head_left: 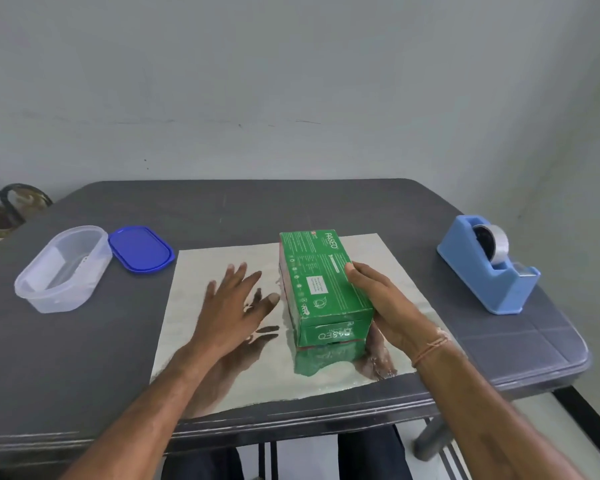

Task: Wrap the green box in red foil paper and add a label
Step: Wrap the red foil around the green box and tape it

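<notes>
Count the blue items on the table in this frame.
2. A blue lid lies at the left, beside the clear container; a blue tape dispenser stands at the right. The green box could hide something small behind it.

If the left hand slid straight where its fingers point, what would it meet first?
Likely nothing: the left hand would cross the foil sheet onto bare table, narrowly missing the green box.
</notes>
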Available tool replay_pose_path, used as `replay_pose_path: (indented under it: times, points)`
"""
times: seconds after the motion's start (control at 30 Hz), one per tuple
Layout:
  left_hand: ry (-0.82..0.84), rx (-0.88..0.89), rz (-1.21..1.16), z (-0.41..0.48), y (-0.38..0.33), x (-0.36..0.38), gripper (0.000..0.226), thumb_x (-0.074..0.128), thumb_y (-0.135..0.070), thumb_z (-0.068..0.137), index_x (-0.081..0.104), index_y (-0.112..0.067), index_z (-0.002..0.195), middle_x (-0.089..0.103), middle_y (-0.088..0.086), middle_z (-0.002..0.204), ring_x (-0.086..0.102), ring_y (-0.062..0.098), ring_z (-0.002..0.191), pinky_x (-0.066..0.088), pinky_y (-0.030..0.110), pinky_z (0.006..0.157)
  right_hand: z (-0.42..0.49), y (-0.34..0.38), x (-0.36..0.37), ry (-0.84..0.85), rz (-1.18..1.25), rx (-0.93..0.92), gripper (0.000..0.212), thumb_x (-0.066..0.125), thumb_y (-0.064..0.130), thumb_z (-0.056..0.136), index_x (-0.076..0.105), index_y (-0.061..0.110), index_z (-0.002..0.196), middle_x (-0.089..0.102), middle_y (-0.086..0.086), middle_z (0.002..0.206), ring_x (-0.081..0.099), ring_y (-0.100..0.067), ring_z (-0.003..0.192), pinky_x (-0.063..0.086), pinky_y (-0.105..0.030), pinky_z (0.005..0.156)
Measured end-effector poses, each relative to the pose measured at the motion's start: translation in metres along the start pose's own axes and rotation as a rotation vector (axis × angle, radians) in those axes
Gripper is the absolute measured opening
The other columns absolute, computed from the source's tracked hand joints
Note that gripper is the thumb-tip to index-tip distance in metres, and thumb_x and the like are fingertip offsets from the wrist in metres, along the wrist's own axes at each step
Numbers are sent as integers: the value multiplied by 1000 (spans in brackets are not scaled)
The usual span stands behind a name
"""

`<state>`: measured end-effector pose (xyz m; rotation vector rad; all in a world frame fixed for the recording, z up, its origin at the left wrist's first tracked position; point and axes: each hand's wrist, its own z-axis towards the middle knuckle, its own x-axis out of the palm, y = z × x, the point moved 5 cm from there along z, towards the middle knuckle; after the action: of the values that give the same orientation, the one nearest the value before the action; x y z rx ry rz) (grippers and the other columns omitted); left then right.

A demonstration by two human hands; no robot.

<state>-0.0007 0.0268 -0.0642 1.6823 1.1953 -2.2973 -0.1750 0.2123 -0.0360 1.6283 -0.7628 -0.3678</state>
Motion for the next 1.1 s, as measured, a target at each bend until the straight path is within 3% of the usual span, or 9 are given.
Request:
replay_pose_path:
  times: [0.07,0.17,0.27,0.4,0.53,0.67,0.87,1.0,1.1]
  points:
    - [57,-9,-259,-1,-14,-1,77,39,-73,91,33,-35,159,20,-5,170,10,12,158,14,46,128,-2,-2,2,20,-5,6,34,56,34,105,63,14,132,76,-7,119,74,-26,109,61,-35,84]
    - [170,-18,-466,-1,-32,4,75,49,-71,91,33,-40,157,43,-7,160,38,14,148,32,45,123,-5,-3,3,37,-5,15,33,52,32,107,64,13,130,76,-8,118,74,-26,107,61,-32,81]
    - [212,-29,-627,3,-31,11,72,62,-68,88,42,-43,153,59,-10,147,52,9,138,44,33,111,-6,-3,2,47,-23,30,33,47,31,109,65,11,129,77,-9,116,75,-25,106,60,-29,79]
    - [242,-32,-670,5,-24,14,77,70,-67,84,42,-43,152,59,-13,146,53,6,136,48,24,97,-5,-6,-2,53,-52,33,34,46,30,109,66,9,127,77,-10,115,74,-27,108,58,-34,89]
    - [271,-51,-720,7,-22,16,78,74,-63,83,43,-42,151,59,-12,146,55,10,135,46,38,111,-4,-11,-6,39,-115,23,34,46,29,109,66,7,125,77,-11,115,73,-29,109,56,-43,98]
    - [285,-70,-730,8,-19,16,87,75,-70,73,44,-44,150,62,-15,143,57,12,132,45,46,113,-4,-14,-8,20,-159,20,34,47,31,108,66,7,123,77,-10,113,73,-29,108,56,-43,98]
    - [298,-61,-712,8,-23,17,77,69,-62,85,39,-45,154,56,-13,149,53,11,135,45,16,87,-2,-17,-10,-12,-198,19,32,49,31,108,65,9,124,77,-9,112,74,-27,106,55,-44,100]
    - [307,-73,-688,8,-23,17,79,68,-63,84,37,-46,154,55,-13,150,55,12,134,44,15,84,-3,-17,-11,-18,-190,25,31,48,31,108,64,10,125,77,-9,112,75,-25,104,56,-45,100]
    - [292,-67,-662,8,-24,16,86,68,-77,76,36,-52,152,57,-17,147,62,12,124,52,25,90,-4,-16,-12,-17,-167,32,32,48,30,108,63,9,126,77,-9,111,75,-26,103,58,-41,95]
